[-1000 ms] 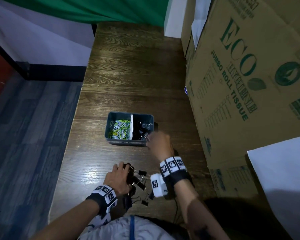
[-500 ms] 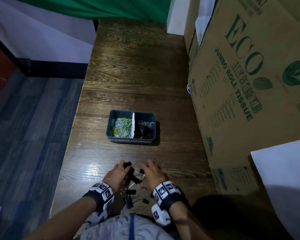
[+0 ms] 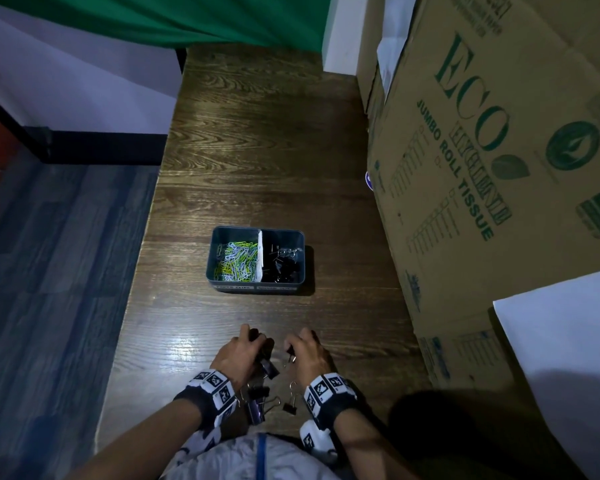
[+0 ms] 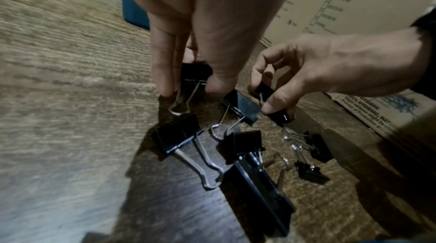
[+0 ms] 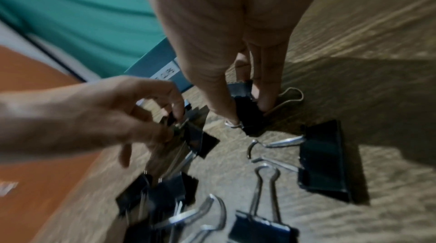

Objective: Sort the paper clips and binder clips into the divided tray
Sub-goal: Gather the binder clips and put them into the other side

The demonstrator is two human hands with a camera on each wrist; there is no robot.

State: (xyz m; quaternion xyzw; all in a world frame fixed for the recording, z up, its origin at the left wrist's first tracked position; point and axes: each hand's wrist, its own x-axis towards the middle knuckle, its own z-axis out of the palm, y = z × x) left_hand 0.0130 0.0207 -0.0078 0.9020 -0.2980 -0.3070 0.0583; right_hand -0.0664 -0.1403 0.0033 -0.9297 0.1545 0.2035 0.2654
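Observation:
A blue-grey divided tray [image 3: 257,288] sits mid-table, with coloured paper clips [image 3: 236,259] in its left compartment and black binder clips [image 3: 283,268] in its right. Several loose black binder clips [image 3: 257,403] lie near the table's front edge. My left hand [image 3: 253,344] [image 4: 192,86] pinches one binder clip [image 4: 197,71] at the pile's far side. Just to its right, my right hand [image 3: 291,344] [image 5: 246,109] pinches a smaller binder clip [image 5: 250,116] between thumb and fingers. More clips [image 4: 177,135] [image 5: 323,155] lie flat between the wrists.
A large cardboard box [image 3: 482,168] walls off the table's right side, with a white sheet [image 3: 561,341] in front of it. The table's left edge [image 3: 129,323] drops to the floor. Bare wood [image 3: 257,150] stretches beyond the tray.
My right hand has come back from the tray's right compartment to the loose pile and now pinches a clip. The left hand has stayed at the pile.

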